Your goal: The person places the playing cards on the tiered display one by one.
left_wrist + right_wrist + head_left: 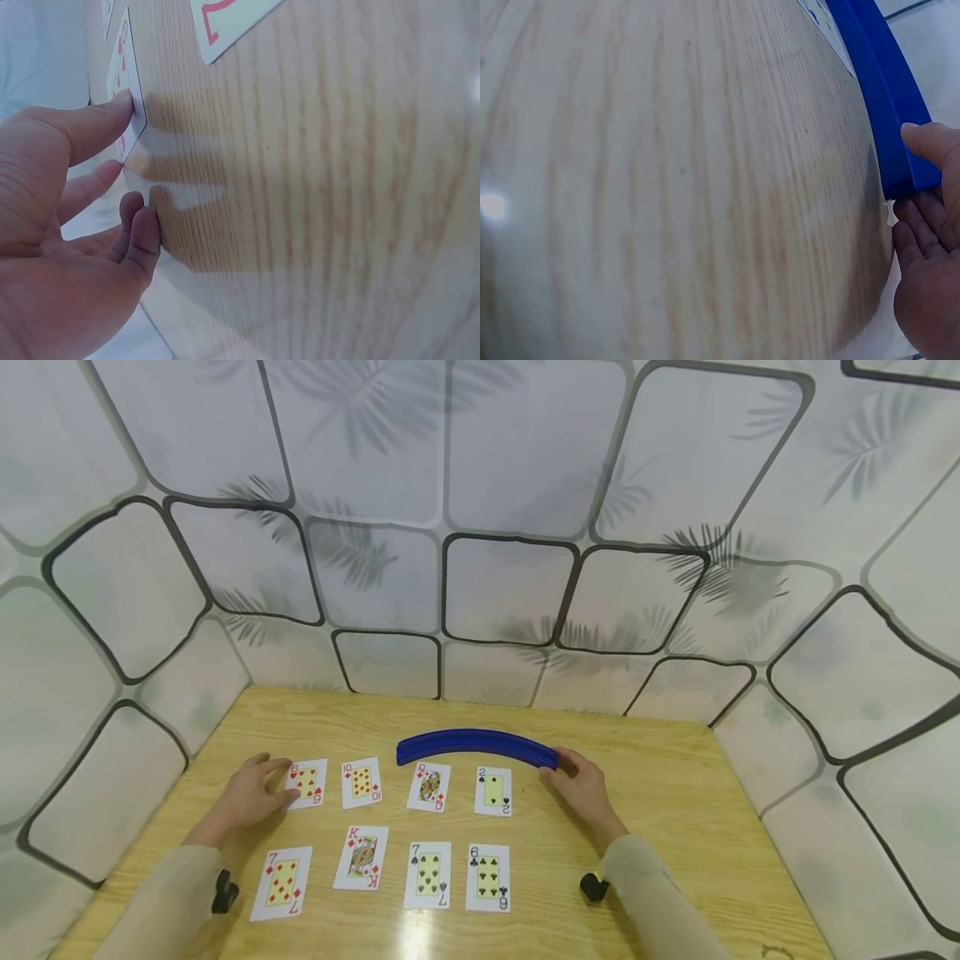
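Observation:
At the left end of the back row, my left hand [251,793] has its thumb on the face of the six of hearts card [311,783] and its index fingertip at the card's corner. The other fingers bend beside it, close over the table. A curved blue card holder [468,742] with a long groove lies behind the cards, no cards standing in it. Its right end is gripped by my right hand [585,787], thumb on the front side and fingers behind and below, as the right wrist view shows.
The back row continues with a ten of diamonds [362,782], a queen [429,787] and a two of spades [492,791]. Nearer lie a seven of diamonds [281,883], a king [362,857], a seven [427,875] and a six [488,877]. Patterned curtains [510,585] surround the wooden table [675,793].

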